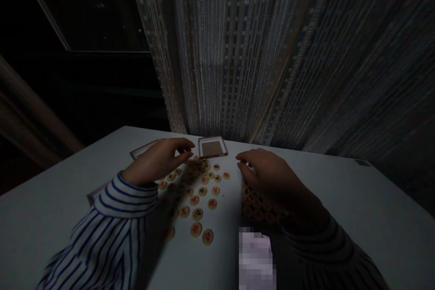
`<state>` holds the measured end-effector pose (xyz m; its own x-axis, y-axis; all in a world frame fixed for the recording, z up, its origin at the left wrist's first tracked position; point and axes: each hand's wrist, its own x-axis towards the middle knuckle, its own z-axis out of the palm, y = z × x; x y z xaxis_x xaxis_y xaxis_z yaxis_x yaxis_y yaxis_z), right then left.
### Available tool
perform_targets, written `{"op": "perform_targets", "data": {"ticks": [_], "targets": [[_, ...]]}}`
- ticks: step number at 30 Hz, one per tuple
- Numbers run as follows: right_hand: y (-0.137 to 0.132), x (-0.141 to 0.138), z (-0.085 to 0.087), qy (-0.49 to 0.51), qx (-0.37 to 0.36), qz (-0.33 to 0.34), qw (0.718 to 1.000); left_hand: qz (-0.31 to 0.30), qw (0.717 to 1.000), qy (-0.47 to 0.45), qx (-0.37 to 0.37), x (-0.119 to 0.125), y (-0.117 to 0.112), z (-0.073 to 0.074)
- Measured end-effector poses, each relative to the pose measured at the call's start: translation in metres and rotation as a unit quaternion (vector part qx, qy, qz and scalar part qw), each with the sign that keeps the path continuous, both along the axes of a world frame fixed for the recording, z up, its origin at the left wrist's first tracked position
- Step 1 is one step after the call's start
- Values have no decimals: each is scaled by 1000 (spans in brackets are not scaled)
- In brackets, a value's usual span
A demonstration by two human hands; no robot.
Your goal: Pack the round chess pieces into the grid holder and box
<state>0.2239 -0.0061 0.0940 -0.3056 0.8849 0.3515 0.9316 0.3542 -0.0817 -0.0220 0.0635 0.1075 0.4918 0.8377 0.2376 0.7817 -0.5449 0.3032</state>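
Note:
Many round Chinese chess pieces (202, 191) lie scattered over the white table, marked with red or dark characters. Over their far left part hovers my left hand (158, 158), its thumb and bent fingers apart with nothing visible between them. My right hand (267, 172) is above a block of chess pieces packed in rows (257, 214). A gap shows between its thumb and curled fingers, and I see nothing held there. The hand and forearm hide part of this block. Shadow darkens the pieces nearest my left arm.
A shallow, clear-rimmed box (213, 148) sits at the table's far edge. Behind my left hand is a similar frame-like box (137, 150), and another edge (95, 194) shows by my left sleeve. A pixelated pale object (256, 260) lies in front. Striped curtains (210, 54) hang behind the table (356, 208).

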Motion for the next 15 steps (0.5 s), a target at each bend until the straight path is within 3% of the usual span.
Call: {"op": "perform_targets", "data": {"ticks": [8, 15], "targets": [[6, -5, -8, 0, -7, 11, 1000, 45, 997, -68, -4, -20, 8, -38], [16, -16, -18, 11, -11, 37, 999, 47, 998, -45, -19, -27, 3, -65]]}}
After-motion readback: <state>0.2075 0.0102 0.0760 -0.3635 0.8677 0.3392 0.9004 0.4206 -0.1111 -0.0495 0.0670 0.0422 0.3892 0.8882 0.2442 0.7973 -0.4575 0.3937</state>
